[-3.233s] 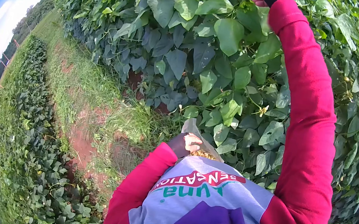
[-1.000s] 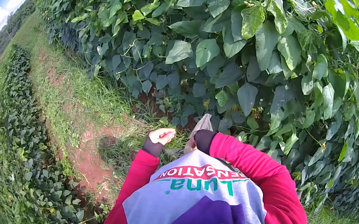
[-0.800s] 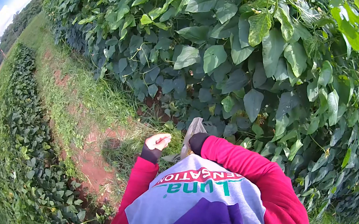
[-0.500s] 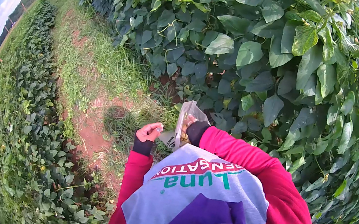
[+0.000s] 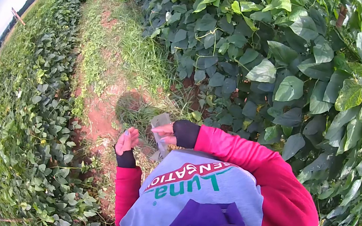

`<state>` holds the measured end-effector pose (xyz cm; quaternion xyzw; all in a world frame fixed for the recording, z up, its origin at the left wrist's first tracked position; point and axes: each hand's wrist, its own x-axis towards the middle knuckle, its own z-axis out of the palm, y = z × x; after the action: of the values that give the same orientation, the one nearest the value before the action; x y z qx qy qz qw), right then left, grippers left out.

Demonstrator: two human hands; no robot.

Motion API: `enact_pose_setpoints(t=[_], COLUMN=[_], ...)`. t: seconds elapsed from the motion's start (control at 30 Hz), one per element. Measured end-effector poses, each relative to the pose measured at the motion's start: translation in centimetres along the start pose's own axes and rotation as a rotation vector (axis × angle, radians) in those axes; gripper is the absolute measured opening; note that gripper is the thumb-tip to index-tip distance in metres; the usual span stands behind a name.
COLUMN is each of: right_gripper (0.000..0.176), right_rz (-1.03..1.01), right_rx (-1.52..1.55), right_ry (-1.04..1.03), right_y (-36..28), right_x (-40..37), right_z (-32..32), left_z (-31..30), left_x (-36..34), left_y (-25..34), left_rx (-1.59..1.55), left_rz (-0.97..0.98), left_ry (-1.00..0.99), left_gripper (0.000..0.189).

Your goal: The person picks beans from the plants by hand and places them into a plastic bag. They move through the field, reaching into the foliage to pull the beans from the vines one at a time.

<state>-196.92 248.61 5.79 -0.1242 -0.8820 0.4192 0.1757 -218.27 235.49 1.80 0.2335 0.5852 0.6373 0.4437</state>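
Note:
My right hand [image 5: 165, 132] reaches across a translucent plastic bag [image 5: 161, 120] in front of my body. Its fingers are stretched out to the left, and I see nothing held in them. Yellowish contents [image 5: 171, 147] show in the bag just below this hand. My left hand [image 5: 127, 141] is raised to the left of the bag, apart from it, with its fingers curled together. Whatever they may hold is too small to make out. Both wrists have black cuffs below pink sleeves.
Dense leafy vines [image 5: 264, 74] rise close on the right. A lower row of leafy plants [image 5: 44, 128] runs along the left. Between them lies a path of reddish soil [image 5: 100, 116] and grass. Posts [image 5: 17, 16] stand at the far left.
My right hand has moved out of the bag's mouth and turned to point left. My left hand has moved left and down, away from the bag. The view has shifted slightly.

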Motion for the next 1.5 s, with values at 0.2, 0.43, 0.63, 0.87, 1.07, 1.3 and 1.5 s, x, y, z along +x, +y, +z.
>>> enact_pose_setpoints(t=[0.2,0.43,0.63,0.87,1.07,1.3,1.5], right_gripper=[0.059,0.041,0.014,0.019,0.078,0.071,0.038], right_rz=[-0.200,0.004,-0.337,-0.016,0.613,0.859,1.020], right_rx=[0.018,0.459,0.062,0.047,-0.752,-0.941,-1.171], right_ry=[-0.064,0.049,0.393,1.103,1.051,1.011,0.844], right_y=[-2.1,2.7,9.1,17.1,19.2,21.6,24.9], right_x=[8.9,17.5,24.8,31.5,33.0,35.0,36.2], right_z=[0.2,-6.9,-12.1,-26.9,-39.6,-46.5,-48.8], left_z=[6.0,10.7,10.2,5.2,8.8,16.6,26.4], left_x=[8.7,20.8,27.5,34.6,43.1,58.7,73.0], left_y=[6.6,9.8,11.1,9.3,12.0,14.9,16.5], left_rx=[-0.361,-0.499,-0.437,-0.470,-0.422,-0.439,-0.470], left_rz=[0.008,-0.012,0.096,-0.041,-0.024,-0.007,0.137], left_ry=[-0.119,-0.023,-0.110,0.065,-0.151,-0.598,-0.892], left_gripper=[0.045,0.038,0.030,0.028,0.032,0.040,0.041])
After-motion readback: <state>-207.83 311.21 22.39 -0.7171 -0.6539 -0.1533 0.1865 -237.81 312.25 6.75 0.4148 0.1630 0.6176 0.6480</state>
